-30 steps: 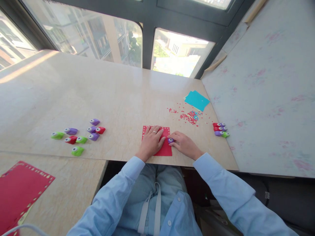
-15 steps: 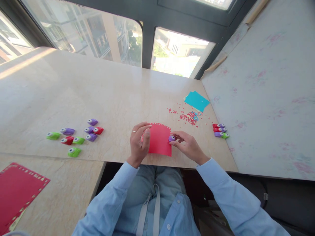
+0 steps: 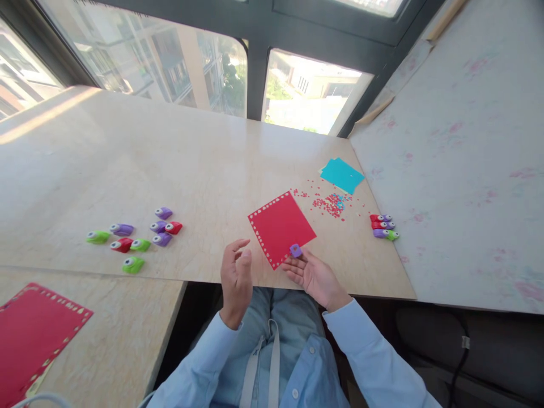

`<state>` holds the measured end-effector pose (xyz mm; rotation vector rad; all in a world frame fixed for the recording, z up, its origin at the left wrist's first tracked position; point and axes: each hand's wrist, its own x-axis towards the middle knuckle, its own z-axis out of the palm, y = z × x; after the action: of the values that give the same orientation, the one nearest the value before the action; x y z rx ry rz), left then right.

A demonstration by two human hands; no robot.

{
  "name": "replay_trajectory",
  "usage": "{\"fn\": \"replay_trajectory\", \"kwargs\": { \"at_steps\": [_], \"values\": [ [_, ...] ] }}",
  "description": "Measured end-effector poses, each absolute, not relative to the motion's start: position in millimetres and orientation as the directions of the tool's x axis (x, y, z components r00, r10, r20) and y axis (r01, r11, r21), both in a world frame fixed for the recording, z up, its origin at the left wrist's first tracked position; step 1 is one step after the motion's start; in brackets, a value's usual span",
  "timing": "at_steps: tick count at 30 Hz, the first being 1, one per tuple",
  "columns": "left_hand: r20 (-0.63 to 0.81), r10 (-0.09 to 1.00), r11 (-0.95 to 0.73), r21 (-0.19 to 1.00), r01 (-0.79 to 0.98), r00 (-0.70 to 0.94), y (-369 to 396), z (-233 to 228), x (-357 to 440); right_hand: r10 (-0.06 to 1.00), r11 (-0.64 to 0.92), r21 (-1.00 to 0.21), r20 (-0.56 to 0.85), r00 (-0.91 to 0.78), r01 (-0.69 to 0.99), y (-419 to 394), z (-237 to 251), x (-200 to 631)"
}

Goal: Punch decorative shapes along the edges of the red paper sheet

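Punches number eight in the loose cluster toward the desk's left part, four more packed together at its right edge, and one purple punch clipped on the lower corner of the red paper square, which hangs tilted over the near edge. Right hand lies palm up under that corner, fingers closed on the purple punch, while the left hand hovers just left of the sheet, holding nothing, fingers loosely curled and thumb apart. One teal sheet lies near the far right corner beside scattered red confetti, and one punched red sheet covers the lower left slab.
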<state>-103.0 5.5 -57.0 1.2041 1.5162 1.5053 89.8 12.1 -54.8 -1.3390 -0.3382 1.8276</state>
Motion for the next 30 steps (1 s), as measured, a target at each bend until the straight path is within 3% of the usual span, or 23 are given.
{"fn": "replay_trajectory", "kwargs": {
  "at_steps": [4, 7, 11, 14, 17, 20, 26, 30],
  "values": [
    [0.059, 0.975, -0.03, 0.99, 0.141, -0.214, 0, -64, -95, 0.764, -0.6, -0.746, -0.641, 0.07, -0.288, 3, -40, 96],
    [0.054, 0.978, -0.015, 0.982, 0.189, -0.202, 3, -69, -92, 0.803, -0.551, -0.825, -0.565, 0.191, -0.125, 1, -36, 105],
    [0.063, 0.977, -0.02, 0.978, 0.206, -0.205, 8, -73, -92, 0.928, -0.343, -0.906, -0.287, 0.237, 0.247, 5, -45, 108],
    [0.043, 0.979, -0.014, 0.989, 0.147, -0.199, 9, -75, -95, 0.984, -0.101, -0.8, 0.007, 0.178, 0.592, 16, -54, 102],
    [0.034, 0.976, -0.01, 0.994, 0.112, -0.215, 8, -77, -99, 0.991, 0.029, -0.622, 0.122, 0.06, 0.783, 30, -59, 95],
    [0.044, 0.973, -0.022, 0.995, 0.098, -0.228, 8, -78, -103, 0.985, 0.111, -0.541, 0.173, -0.018, 0.834, 40, -57, 92],
    [0.069, 0.95, -0.065, 0.998, 0.022, -0.305, 5, -75, -104, 0.923, 0.244, -0.563, 0.385, -0.01, 0.79, 31, -42, 95],
    [0.066, 0.938, -0.073, 0.997, -0.007, -0.341, 5, -73, -103, 0.949, 0.186, -0.542, 0.314, -0.009, 0.82, 21, -47, 99]
  ]
}}
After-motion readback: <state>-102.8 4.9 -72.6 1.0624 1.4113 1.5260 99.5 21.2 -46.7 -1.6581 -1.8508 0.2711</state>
